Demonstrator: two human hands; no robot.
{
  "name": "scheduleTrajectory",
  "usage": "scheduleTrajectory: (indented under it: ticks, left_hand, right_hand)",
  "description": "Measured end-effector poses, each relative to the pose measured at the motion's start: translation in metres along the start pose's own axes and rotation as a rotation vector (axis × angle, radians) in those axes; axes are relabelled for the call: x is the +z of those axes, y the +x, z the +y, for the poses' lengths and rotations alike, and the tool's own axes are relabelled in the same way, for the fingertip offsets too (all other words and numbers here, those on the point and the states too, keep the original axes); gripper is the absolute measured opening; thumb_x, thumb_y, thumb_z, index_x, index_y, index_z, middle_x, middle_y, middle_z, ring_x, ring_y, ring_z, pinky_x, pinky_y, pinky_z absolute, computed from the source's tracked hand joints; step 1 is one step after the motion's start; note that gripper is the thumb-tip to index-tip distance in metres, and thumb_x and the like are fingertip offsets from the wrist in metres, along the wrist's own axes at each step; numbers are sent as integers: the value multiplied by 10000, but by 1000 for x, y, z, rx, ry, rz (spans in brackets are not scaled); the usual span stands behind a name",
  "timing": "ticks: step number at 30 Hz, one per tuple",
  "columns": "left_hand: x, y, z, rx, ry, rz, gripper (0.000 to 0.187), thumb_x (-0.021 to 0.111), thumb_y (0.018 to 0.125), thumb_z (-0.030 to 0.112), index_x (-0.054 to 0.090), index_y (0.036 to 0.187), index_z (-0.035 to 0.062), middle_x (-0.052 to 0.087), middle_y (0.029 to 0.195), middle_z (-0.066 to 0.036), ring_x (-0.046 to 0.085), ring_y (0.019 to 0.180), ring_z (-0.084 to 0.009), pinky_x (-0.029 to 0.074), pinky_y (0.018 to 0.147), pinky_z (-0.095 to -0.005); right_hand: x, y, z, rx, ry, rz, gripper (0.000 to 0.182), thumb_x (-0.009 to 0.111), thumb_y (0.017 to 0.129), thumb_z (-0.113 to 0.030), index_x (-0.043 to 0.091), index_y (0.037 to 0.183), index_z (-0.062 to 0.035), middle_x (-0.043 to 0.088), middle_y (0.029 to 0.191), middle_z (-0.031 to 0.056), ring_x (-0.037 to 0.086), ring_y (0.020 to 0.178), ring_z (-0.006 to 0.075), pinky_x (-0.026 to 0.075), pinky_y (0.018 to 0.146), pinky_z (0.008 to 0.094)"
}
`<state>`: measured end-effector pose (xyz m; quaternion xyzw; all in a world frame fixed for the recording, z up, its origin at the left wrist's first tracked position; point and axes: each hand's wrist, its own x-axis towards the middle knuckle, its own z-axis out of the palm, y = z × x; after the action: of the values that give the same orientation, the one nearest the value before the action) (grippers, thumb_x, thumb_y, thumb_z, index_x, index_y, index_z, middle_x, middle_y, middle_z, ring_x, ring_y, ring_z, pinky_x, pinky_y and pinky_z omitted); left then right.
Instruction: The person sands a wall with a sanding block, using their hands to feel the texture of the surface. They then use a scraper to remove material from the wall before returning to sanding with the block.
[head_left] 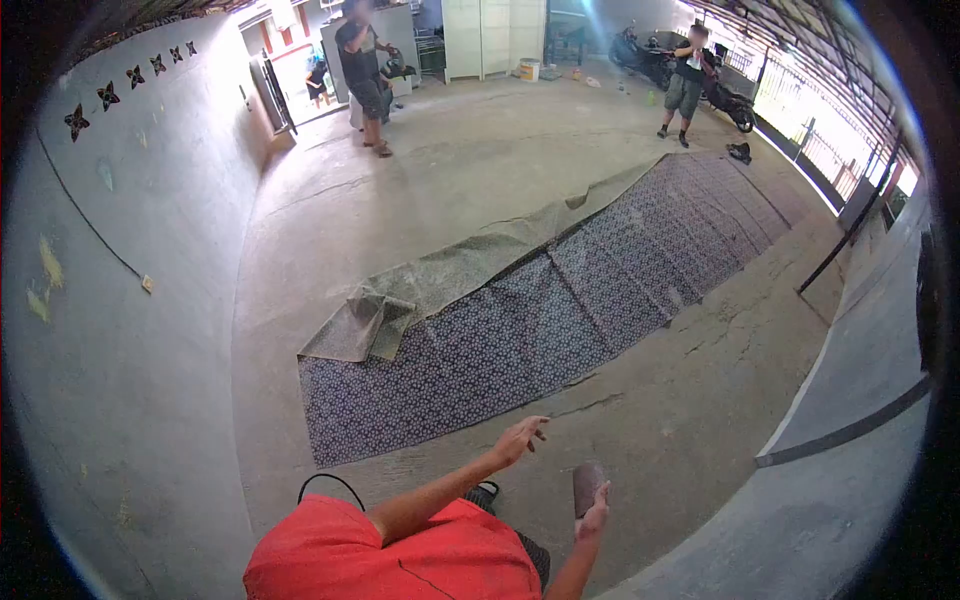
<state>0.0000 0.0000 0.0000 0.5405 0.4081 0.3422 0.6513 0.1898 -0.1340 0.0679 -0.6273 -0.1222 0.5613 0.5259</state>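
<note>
My left hand (522, 440) reaches forward in front of my red shirt, its fingers apart and nothing in them. It appears near the close edge of a large patterned floor mat (500, 345), without seeming to touch it. In my right hand (594, 516) is a phone (588, 488), a dark, flat rectangle held upright with my fingers round its side. The mat lies at a slant across the concrete floor, dark with small pale flowers. Its far long edge is folded over, showing a grey-beige underside (450, 272), crumpled at the left end.
One person (364, 75) stands at the back left, another (688, 85) at the back right near parked motorcycles (730, 105). A white bucket (529, 69) stands by a pale cabinet (490, 40). Walls run along both sides. A dark object (739, 152) lies past the mat's far end.
</note>
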Motion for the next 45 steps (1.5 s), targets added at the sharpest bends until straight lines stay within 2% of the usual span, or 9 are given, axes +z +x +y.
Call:
scheduleTrajectory:
  ticks: [2, 8, 12, 18, 23, 32, 36, 39, 45]
  left_hand:
    - [18, 8, 5, -44, -14, -12, 498, 285, 977, 453, 450, 1302, 114, 581, 1061, -108, 570, 793, -173, 481, 670, -302]
    - [13, -10, 19, -2, 66, -9, 510, 261, 979, 458, 451, 1302, 111, 594, 1026, -113, 567, 720, -169, 474, 658, -299]
    - [47, -20, 20, -24, 35, -35, 528, 250, 975, 477, 452, 1300, 114, 599, 1013, -117, 563, 710, -163, 472, 660, -300]
    - [111, -43, 11, -32, 69, -120, 535, 245, 972, 493, 456, 1297, 125, 608, 1017, -102, 565, 700, -153, 462, 658, -294]
    - [163, -61, 6, -21, 44, -145, 519, 227, 988, 443, 472, 1258, 75, 598, 975, -131, 572, 707, -182, 477, 648, -301]
    - [225, -82, 0, -75, 101, -238, 532, 239, 975, 487, 471, 1288, 124, 613, 1021, -87, 582, 722, -159, 462, 666, -304]
    - [236, -79, 0, -74, 126, -284, 538, 232, 975, 486, 473, 1290, 123, 610, 1029, -88, 578, 728, -162, 462, 670, -307]
    - [243, -73, 0, -96, 151, -257, 537, 213, 987, 456, 479, 1271, 86, 610, 984, -112, 571, 702, -176, 469, 660, -304]
    - [249, -49, -4, -139, 241, -341, 539, 217, 980, 478, 467, 1301, 125, 613, 1024, -90, 578, 728, -168, 462, 677, -309]
  right_hand:
    - [-28, 14, 5, -29, 19, 120, 693, 341, 956, -472, 239, 1391, 58, 286, 1449, 172, 290, 1340, 269, 207, 1110, 371]
    - [-33, -21, 14, 4, 110, 256, 652, 360, 954, -470, 324, 1366, 34, 387, 1391, 163, 376, 1287, 274, 266, 1079, 370]
    - [-92, -27, 42, -136, 169, 196, 688, 386, 931, -515, 334, 1361, 20, 392, 1378, 166, 375, 1276, 309, 271, 1062, 411]
    - [-170, -65, 67, -133, 317, 282, 616, 371, 953, -461, 360, 1350, 9, 426, 1361, 148, 405, 1262, 271, 284, 1062, 364]
    - [-228, -90, 92, -86, 328, 538, 606, 371, 954, -460, 376, 1337, 9, 444, 1343, 141, 424, 1241, 269, 304, 1045, 369]
    - [-307, -128, 118, -114, 446, 651, 596, 388, 945, -461, 427, 1283, 28, 535, 1244, 156, 521, 1126, 307, 369, 980, 406]
    - [-322, -130, 116, -89, 485, 626, 594, 387, 944, -462, 446, 1267, 34, 531, 1253, 156, 524, 1116, 319, 370, 973, 419]
    - [-328, -128, 121, -113, 569, 544, 555, 375, 958, -427, 398, 1323, -9, 437, 1357, 139, 419, 1249, 273, 317, 1038, 375]
    - [-321, -112, 135, 47, 560, 780, 567, 388, 956, -408, 369, 1336, 12, 418, 1370, 149, 404, 1259, 288, 294, 1050, 382]
